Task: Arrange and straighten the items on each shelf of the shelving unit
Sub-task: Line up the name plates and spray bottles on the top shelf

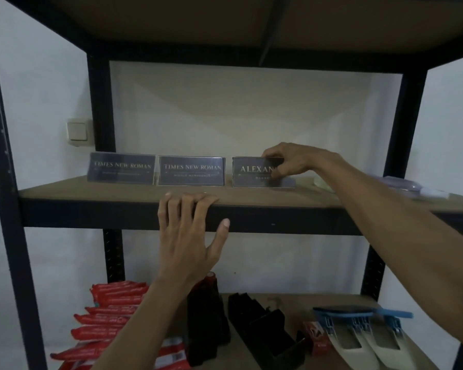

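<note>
Three dark nameplates in clear stands line the middle shelf. The left nameplate and the middle nameplate both read "Times New Roman" and stand upright side by side. My right hand pinches the top right corner of the third nameplate, which reads "Alexan…" with the rest hidden by my fingers. My left hand rests on the shelf's front edge below the middle nameplate, fingers hooked over the board and thumb out.
A clear plastic item lies at the shelf's right end. The lower shelf holds red packets, black tape dispensers, a small red box and blue-and-white staplers. Black uprights frame the unit; a wall switch sits behind.
</note>
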`<state>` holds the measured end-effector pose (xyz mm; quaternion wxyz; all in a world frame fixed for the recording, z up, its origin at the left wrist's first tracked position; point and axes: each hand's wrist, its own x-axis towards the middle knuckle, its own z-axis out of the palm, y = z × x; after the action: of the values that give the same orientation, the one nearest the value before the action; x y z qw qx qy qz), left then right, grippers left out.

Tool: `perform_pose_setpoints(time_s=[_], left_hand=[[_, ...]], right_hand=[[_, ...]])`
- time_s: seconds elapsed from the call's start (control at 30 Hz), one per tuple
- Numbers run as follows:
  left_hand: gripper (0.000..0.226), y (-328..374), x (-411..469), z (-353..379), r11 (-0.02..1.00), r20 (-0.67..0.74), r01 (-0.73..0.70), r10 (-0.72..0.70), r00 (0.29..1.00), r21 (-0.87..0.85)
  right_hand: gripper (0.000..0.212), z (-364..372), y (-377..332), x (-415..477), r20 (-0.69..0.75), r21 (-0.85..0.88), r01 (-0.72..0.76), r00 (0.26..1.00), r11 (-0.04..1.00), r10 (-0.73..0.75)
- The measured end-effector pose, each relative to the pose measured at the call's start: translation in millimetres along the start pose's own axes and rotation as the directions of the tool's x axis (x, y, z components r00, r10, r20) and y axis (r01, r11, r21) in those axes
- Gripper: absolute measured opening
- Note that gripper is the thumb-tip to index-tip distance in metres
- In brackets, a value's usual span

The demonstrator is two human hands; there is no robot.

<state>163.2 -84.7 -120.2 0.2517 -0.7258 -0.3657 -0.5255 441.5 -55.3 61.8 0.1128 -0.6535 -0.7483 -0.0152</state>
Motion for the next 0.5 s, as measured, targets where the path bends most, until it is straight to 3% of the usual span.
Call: perform_pose_setpoints(time_s=[0.1, 0.17, 0.23, 0.3, 0.4, 0.5], left_hand=[[0.050, -0.4, -0.2, -0.1, 1.000, 0.002, -0.005, 0.005, 1.000, -0.005], [0.051, -1.8, -0.1, -0.3, 1.000, 0.006, -0.010, 0.010, 1.000, -0.006], [0.052, -3.3, -0.6, -1.0, 1.000, 0.006, -0.020, 0.020, 1.000, -0.007], [0.053, -4.4, -0.6, -0.9, 0.999, 0.000, -0.032, 0.032, 0.999, -0.010], [0.053, -1.8, 0.5, 1.3, 1.000, -0.025, -0.015, 0.015, 1.000, 0.004], [0.051, 16.6, 4.1, 4.6, 1.000, -0.034, 0.003, -0.004, 0.999, -0.020]], right_hand=[[0.037, 10.7, -1.0, 3.2, -0.015, -0.010, -0.018, 1.000, 1.000, 0.018], [0.051, 16.4, -1.5, 1.6, -0.046, -0.054, -0.042, 0.998, 0.998, 0.039], [0.071, 18.9, -1.8, -6.9, -0.117, -0.076, -0.062, 0.992, 0.995, 0.053], [0.077, 17.8, -1.6, -29.2, -0.237, -0.011, -0.034, 0.971, 0.999, 0.030], [0.063, 16.9, 6.2, -83.5, -0.443, 0.037, 0.133, 0.891, 0.990, -0.103], [0.044, 23.4, 25.0, -147.1, -0.557, -0.009, 0.194, 0.814, 0.981, -0.166]])
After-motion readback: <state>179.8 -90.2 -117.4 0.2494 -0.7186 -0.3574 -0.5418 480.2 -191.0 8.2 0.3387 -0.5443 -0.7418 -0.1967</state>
